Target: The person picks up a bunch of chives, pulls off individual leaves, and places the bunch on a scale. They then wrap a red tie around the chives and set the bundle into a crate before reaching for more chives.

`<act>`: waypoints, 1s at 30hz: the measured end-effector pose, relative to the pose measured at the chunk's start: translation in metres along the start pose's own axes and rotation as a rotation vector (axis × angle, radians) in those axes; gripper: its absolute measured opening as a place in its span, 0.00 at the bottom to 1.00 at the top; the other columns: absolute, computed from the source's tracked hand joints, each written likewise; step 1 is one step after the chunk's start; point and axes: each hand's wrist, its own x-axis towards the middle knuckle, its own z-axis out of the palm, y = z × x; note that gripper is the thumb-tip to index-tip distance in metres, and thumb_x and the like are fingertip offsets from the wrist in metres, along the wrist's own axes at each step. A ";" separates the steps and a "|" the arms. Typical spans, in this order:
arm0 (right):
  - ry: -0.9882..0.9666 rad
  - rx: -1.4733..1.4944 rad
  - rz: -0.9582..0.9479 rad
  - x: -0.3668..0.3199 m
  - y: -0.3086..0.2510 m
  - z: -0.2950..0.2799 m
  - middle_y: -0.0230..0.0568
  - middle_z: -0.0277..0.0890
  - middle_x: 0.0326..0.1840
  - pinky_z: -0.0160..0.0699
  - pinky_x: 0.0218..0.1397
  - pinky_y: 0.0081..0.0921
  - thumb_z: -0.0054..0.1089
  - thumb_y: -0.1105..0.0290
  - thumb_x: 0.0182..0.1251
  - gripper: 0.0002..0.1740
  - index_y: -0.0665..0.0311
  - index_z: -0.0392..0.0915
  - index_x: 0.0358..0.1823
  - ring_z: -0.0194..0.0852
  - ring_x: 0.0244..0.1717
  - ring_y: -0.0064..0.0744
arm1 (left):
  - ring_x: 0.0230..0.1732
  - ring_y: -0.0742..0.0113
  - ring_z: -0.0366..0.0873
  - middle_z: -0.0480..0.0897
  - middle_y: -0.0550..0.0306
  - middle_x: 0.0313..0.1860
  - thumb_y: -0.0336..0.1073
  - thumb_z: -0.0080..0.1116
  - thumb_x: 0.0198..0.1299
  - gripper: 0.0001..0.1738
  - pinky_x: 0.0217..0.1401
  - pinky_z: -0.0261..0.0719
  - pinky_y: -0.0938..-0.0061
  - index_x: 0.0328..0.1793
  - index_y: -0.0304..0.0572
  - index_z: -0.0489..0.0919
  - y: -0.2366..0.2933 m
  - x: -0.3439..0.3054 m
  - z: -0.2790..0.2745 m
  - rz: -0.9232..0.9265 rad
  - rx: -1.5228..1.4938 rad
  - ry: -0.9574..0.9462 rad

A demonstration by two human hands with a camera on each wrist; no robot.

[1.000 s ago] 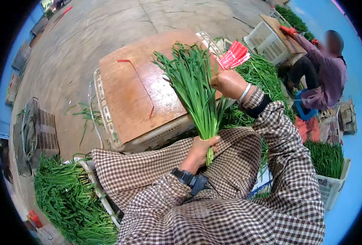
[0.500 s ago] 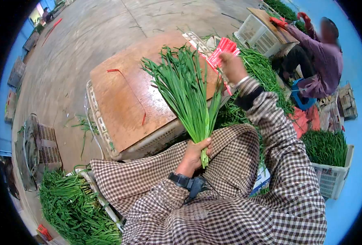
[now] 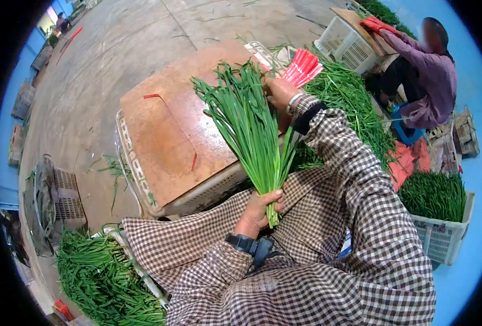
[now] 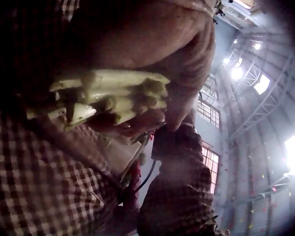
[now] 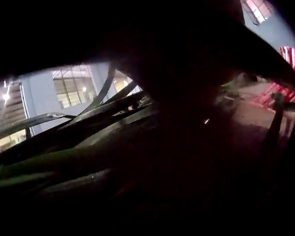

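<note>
My left hand [image 3: 258, 211] grips a bunch of garlic chives [image 3: 246, 136] around its pale lower stems, over my lap. The leaves fan upward across the board. In the left wrist view the pale stem ends [image 4: 123, 101] stick out of the curled hand. My right hand [image 3: 282, 93] is at the right side of the leaf tips, its fingers bent; the fingertips are partly hidden by leaves, and I cannot tell whether they pinch any. The right wrist view is mostly dark, with long leaves [image 5: 103, 118] close to the hand.
A brown board [image 3: 165, 130] lies on a crate ahead, with a thin red-ended strip [image 3: 170, 117] on it. Red-and-white strips [image 3: 303, 69] fan out beyond my right hand. Loose chives [image 3: 349, 103] lie at right, more [image 3: 105, 277] at left. Another person [image 3: 431, 81] sits at right.
My right hand moved up and outward from the leaves toward the red strips, then came back left to the leaf tips. The left hand keeps its hold on the garlic chives.
</note>
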 end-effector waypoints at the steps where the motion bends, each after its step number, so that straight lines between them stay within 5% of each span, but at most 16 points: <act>1: -0.048 -0.040 0.025 -0.001 0.000 -0.001 0.58 0.76 0.32 0.74 0.43 0.43 0.60 0.70 0.47 0.13 0.72 0.76 0.32 0.76 0.39 0.53 | 0.19 0.74 0.68 0.71 0.61 0.21 0.32 0.59 0.53 0.21 0.23 0.66 0.80 0.52 0.30 0.71 0.000 -0.001 0.000 -0.007 -0.007 -0.028; 4: -0.282 -0.172 -0.100 -0.005 0.001 -0.014 0.59 0.76 0.31 0.75 0.41 0.42 0.61 0.67 0.48 0.14 0.72 0.77 0.30 0.77 0.37 0.53 | 0.20 0.73 0.67 0.72 0.59 0.24 0.28 0.61 0.52 0.17 0.21 0.68 0.81 0.48 0.31 0.72 0.000 0.000 -0.002 -0.013 -0.060 -0.046; 8: -0.382 -0.222 0.054 -0.014 -0.016 -0.037 0.52 0.77 0.29 0.75 0.37 0.36 0.59 0.70 0.44 0.12 0.67 0.78 0.31 0.78 0.34 0.48 | 0.19 0.74 0.68 0.72 0.60 0.22 0.34 0.60 0.53 0.22 0.22 0.68 0.79 0.52 0.31 0.71 -0.001 0.001 -0.003 0.007 0.035 -0.035; 21: 0.002 -0.505 -0.060 -0.045 -0.014 -0.075 0.46 0.77 0.26 0.75 0.33 0.39 0.57 0.65 0.54 0.08 0.58 0.81 0.32 0.77 0.30 0.45 | 0.19 0.74 0.65 0.70 0.61 0.24 0.37 0.57 0.57 0.20 0.22 0.66 0.79 0.52 0.31 0.70 0.003 -0.002 0.002 -0.013 -0.014 -0.051; 26: 0.077 -0.111 0.078 -0.044 0.009 -0.071 0.51 0.76 0.23 0.76 0.31 0.40 0.56 0.70 0.47 0.07 0.65 0.80 0.23 0.77 0.26 0.48 | 0.19 0.75 0.64 0.69 0.62 0.23 0.36 0.55 0.58 0.19 0.23 0.63 0.80 0.51 0.30 0.69 0.004 0.001 -0.001 -0.033 -0.087 -0.071; 30: 0.273 -0.132 0.155 -0.045 0.055 -0.081 0.50 0.77 0.21 0.76 0.32 0.35 0.59 0.67 0.47 0.10 0.67 0.82 0.24 0.77 0.22 0.42 | 0.19 0.75 0.63 0.69 0.62 0.23 0.36 0.53 0.60 0.18 0.24 0.63 0.79 0.53 0.33 0.69 0.005 -0.001 -0.005 -0.007 -0.031 -0.048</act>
